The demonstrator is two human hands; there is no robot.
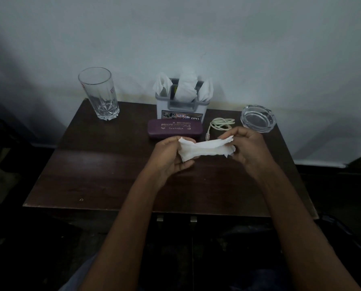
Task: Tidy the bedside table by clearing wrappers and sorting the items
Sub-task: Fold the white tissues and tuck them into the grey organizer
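Observation:
A crumpled white tissue [204,149] is stretched between both hands above the middle of the dark wooden bedside table [104,173]. My left hand [169,157] grips its left end and my right hand [250,148] pinches its right end. Behind the hands lies a purple spectacle case [174,128] with gold lettering. A white and grey holder [181,110] at the back holds several white tissues. A coiled white cable [220,124] rests right of the case.
A tall empty drinking glass [99,93] stands at the back left corner. A clear glass ashtray [258,120] sits at the back right. A pale wall rises directly behind the table. Dark furniture flanks both sides.

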